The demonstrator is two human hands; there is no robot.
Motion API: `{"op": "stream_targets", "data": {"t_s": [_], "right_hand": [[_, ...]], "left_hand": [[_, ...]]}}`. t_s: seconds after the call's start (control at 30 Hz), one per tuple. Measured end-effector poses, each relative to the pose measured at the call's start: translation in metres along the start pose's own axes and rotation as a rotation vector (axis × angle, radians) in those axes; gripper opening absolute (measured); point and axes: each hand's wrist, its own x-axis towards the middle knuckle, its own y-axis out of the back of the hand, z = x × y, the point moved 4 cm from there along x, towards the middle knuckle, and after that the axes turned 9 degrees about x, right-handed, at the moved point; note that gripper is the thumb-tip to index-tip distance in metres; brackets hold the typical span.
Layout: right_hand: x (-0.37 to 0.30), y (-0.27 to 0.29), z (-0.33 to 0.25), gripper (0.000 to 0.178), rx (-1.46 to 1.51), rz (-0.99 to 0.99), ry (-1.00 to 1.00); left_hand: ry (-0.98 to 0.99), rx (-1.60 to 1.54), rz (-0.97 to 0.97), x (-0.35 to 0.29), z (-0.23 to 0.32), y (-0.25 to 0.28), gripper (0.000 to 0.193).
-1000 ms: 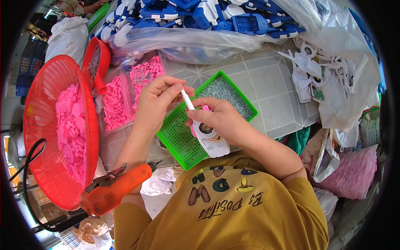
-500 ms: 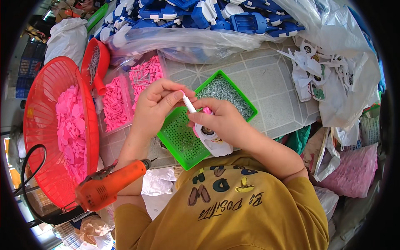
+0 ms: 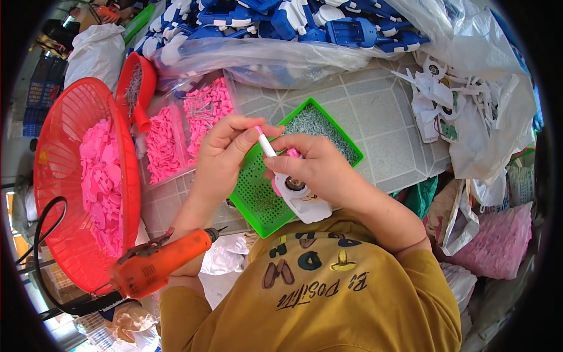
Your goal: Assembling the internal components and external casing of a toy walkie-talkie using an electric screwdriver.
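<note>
My right hand [image 3: 314, 164] is closed around a white plastic toy part [image 3: 305, 202] with a round dark speaker-like disc and pink pieces at its side. A narrow white stem [image 3: 267, 146] sticks out of the grip toward the upper left. At the stem's tip, the thumb and fingers of my left hand [image 3: 220, 152] pinch a small pink plastic piece [image 3: 258, 129], which touches the stem. Both hands are above two green trays: the farther tray [image 3: 350, 138] holds small metal screws, and the nearer perforated tray [image 3: 249, 202] has a few dark bits in it.
An orange electric screwdriver [image 3: 161, 264] hangs beside my left forearm. On the left are a red basket [image 3: 50, 170] of pink parts, a red scoop [image 3: 146, 79] of screws and clear boxes [image 3: 179, 132] of pink pieces. Blue-white parts [image 3: 346, 32] lie behind; white assemblies [image 3: 434, 97] rest at right.
My hands stay nearly in place, with the white part and pink piece still held together. The screwdriver has swung slightly to the right.
</note>
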Motion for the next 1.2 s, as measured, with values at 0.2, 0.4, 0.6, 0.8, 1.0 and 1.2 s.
{"op": "stream_targets", "data": {"t_s": [0.2,0.4,0.6,0.8,1.0,1.2], "right_hand": [[0.001,0.0,-0.001,0.027,0.217,-0.05,-0.007],[0.011,-0.001,-0.007,0.027,0.384,-0.144,0.019],[0.005,-0.012,-0.004,0.049,0.601,-0.109,-0.078],[-0.005,-0.026,0.02,0.038,0.774,-0.016,-0.21],[-0.003,0.017,0.039,0.041,0.881,-0.101,-0.142],[0.01,-0.007,0.024,0.045,0.893,-0.111,-0.143]], "left_hand": [[-0.128,-0.069,-0.082,0.006,0.005,-0.003,0.015],[-0.088,0.041,-0.125,0.007,0.026,-0.004,0.04],[-0.105,0.126,-0.133,0.014,0.024,0.013,0.03],[-0.234,0.859,0.304,-0.027,0.064,0.076,0.046],[0.184,1.701,0.809,-0.116,0.154,0.178,0.024],[0.443,1.638,0.725,-0.131,0.076,0.348,0.058]]}}
